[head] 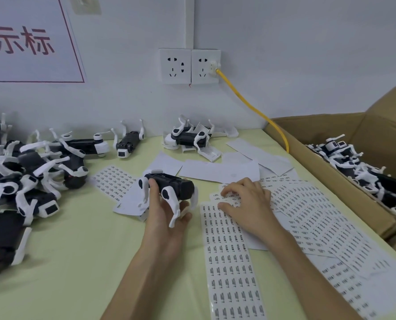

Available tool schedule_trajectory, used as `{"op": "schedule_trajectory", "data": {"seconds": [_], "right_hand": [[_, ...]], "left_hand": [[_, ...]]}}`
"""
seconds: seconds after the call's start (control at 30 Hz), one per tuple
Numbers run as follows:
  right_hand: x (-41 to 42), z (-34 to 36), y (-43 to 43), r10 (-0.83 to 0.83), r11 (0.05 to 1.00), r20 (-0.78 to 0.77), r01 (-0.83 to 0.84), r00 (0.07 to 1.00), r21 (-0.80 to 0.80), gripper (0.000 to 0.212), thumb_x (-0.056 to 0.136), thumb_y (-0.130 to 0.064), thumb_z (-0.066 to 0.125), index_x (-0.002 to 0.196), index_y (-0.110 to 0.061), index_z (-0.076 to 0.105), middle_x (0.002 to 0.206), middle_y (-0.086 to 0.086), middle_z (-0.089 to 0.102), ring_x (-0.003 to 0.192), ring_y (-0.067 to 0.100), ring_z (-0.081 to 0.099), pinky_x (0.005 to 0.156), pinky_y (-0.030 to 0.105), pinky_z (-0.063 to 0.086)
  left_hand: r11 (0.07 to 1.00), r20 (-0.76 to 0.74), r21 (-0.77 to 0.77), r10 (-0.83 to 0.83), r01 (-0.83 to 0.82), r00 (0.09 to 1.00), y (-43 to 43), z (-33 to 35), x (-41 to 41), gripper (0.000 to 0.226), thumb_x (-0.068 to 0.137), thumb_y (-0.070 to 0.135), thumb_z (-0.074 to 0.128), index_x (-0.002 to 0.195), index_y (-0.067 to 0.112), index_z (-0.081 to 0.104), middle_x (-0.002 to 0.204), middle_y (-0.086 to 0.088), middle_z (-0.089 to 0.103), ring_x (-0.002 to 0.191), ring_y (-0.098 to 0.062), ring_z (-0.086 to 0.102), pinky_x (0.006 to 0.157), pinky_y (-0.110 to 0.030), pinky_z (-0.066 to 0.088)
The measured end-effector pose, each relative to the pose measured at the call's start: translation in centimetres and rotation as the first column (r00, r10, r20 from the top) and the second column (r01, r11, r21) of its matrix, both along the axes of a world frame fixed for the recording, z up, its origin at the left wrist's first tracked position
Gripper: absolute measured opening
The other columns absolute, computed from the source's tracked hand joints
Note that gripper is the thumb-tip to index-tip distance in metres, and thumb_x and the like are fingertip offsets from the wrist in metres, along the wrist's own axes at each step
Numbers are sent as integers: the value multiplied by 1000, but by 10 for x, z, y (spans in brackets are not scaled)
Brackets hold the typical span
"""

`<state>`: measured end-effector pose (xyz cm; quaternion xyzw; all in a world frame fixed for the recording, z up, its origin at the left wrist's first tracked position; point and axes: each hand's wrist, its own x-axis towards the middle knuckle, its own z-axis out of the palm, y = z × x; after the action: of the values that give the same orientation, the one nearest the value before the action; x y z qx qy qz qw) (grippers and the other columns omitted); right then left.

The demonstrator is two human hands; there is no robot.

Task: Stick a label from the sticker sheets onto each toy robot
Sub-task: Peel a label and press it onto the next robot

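Observation:
My left hand (163, 218) grips a black toy robot (171, 184) with white legs, held just above the pale green table. My right hand (245, 202) rests on the top of a sticker sheet (229, 257), its fingertips curled onto the labels there; whether a label is between them cannot be seen. More sticker sheets (319, 218) fan out to the right, and another sticker sheet (115, 181) lies left of the held robot.
A heap of toy robots (30, 172) covers the left of the table (77, 262); a few more (187, 137) lie by the wall. A cardboard box (331, 179) of robots stands on the right. Blank backing papers (220, 170) lie mid-table. A yellow cable (257, 112) hangs from the wall socket.

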<state>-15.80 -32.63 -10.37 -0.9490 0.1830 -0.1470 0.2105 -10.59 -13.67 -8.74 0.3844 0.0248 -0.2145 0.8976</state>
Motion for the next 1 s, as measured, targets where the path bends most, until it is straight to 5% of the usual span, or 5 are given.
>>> {"op": "schedule_trajectory", "data": {"seconds": [0.13,0.3,0.5,0.83,1.0], "right_hand": [[1,0,1,17,1000,30,-18,999,9,9,91,-45,68,98,-42,65,104,-19,49,105,5,42,88,26,15],[1,6,-4,-55,998,108,52,993,28,33,92,-44,67,124,-36,63,120,-10,48,119,13,45,93,28,18],[-4,7,-22,-194,980,120,198,974,-26,68,93,-7,63,154,-27,41,163,-3,31,143,24,33,111,50,32],[-7,19,-24,-264,956,682,90,682,281,14,97,-7,65,103,-14,76,92,-5,75,84,6,67,80,17,54],[-5,26,-33,-499,660,584,-156,640,735,18,97,-7,65,93,-21,76,62,-10,64,58,7,55,59,17,50]], "left_hand": [[994,93,-113,-4,14,996,0,4,-2,60,110,49,41,58,20,45,70,-5,3,61,-27,46,68,-26,48],[997,80,-74,11,-5,997,-3,5,-4,67,103,52,46,48,14,38,77,-16,10,59,-25,41,68,-34,13],[997,182,-58,-41,52,982,-1,-1,-2,69,95,58,47,47,13,27,74,-23,11,59,-24,26,65,-34,16],[983,146,-161,-61,84,987,-1,-4,0,64,99,55,52,53,17,27,53,-4,22,62,-26,25,55,-27,34],[952,96,-260,-141,161,985,2,-1,2,66,104,60,41,52,19,45,69,-11,30,68,-25,28,72,-33,26]]}}
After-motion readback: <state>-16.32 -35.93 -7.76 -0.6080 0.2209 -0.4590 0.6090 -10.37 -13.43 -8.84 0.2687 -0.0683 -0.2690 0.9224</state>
